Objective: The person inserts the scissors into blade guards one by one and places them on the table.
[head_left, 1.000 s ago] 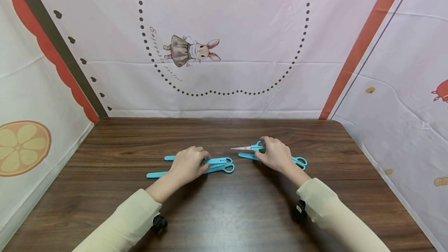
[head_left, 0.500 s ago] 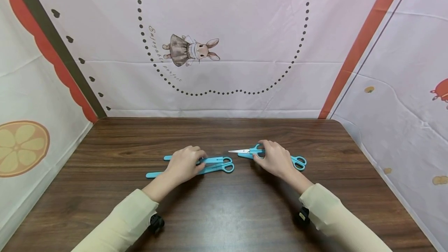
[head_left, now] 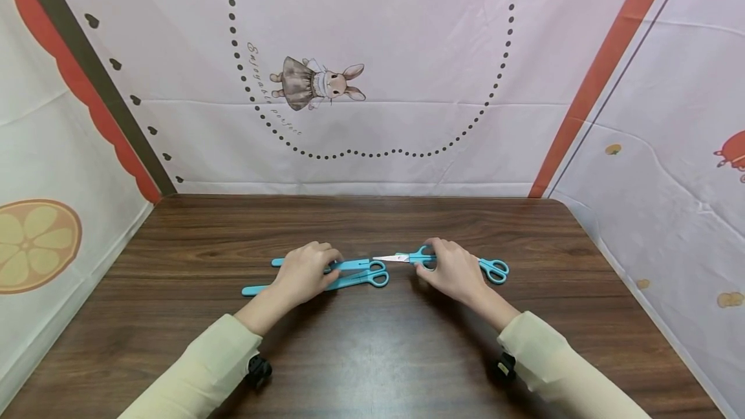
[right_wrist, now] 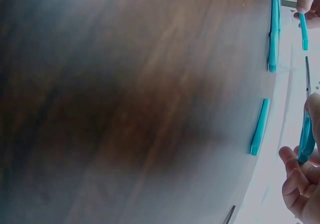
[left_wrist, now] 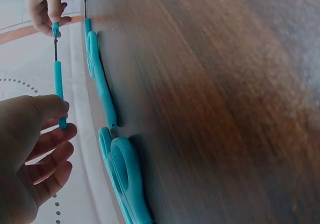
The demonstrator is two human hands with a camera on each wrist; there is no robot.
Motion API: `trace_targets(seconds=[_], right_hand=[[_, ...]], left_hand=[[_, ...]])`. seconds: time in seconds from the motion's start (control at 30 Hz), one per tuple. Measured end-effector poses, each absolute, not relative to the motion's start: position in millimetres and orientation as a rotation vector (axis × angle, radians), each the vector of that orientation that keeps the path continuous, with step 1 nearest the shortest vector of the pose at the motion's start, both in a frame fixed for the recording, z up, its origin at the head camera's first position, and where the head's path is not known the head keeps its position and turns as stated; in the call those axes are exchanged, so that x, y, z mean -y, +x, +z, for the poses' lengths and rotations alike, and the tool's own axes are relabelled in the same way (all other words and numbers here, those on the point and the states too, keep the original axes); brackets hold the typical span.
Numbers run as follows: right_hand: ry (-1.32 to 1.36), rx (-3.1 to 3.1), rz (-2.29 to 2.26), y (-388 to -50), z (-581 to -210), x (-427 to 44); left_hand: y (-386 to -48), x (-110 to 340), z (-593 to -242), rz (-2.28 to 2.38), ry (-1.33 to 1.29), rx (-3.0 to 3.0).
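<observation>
My left hand (head_left: 302, 270) pinches a narrow teal blade cover (head_left: 352, 265) between thumb and fingers, raised off the table in the left wrist view. My right hand (head_left: 456, 270) grips teal scissors (head_left: 419, 256) by the handles, their bare blades pointing left. Their tip stands close to the cover's end; the right wrist view shows a small gap between blades (right_wrist: 308, 76) and cover (right_wrist: 304, 31). Beneath the left hand lie covered teal scissors (head_left: 378, 275). Under the right hand are other scissors (head_left: 495, 270), partly hidden, with a loose teal cover (right_wrist: 260, 126) beside them.
The brown wooden table (head_left: 372, 348) has a patterned cloth wall (head_left: 407, 115) behind it and cloth at both sides. Another teal cover end (head_left: 278, 262) shows left of the left hand. Black wrist devices (head_left: 259, 369) sit at both sleeves.
My right hand has moved left and slightly nearer with the scissors, bringing their tip close to the held cover. My left hand has shifted only slightly left.
</observation>
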State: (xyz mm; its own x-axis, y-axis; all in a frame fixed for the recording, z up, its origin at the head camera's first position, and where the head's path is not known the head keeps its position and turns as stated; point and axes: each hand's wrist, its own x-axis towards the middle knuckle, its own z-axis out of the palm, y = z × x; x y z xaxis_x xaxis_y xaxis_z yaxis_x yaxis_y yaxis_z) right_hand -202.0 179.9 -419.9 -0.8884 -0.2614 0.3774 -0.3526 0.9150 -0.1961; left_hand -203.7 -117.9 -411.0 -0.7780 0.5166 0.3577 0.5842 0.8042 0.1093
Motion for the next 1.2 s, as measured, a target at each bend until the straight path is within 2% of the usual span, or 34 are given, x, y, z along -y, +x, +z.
trace_targets(seconds=[0.3, 1.2], right_hand=[[0.534, 2.616, 0.306, -202.3, -425.0, -177.1], [0.534, 2.633, 0.334, -200.5, -422.6, -174.8]], left_hand=[[-204.1, 118.2, -411.2, -0.309, -0.826, 2.692], [-203.7, 119.1, -413.2, -0.299, -0.819, 2.697]])
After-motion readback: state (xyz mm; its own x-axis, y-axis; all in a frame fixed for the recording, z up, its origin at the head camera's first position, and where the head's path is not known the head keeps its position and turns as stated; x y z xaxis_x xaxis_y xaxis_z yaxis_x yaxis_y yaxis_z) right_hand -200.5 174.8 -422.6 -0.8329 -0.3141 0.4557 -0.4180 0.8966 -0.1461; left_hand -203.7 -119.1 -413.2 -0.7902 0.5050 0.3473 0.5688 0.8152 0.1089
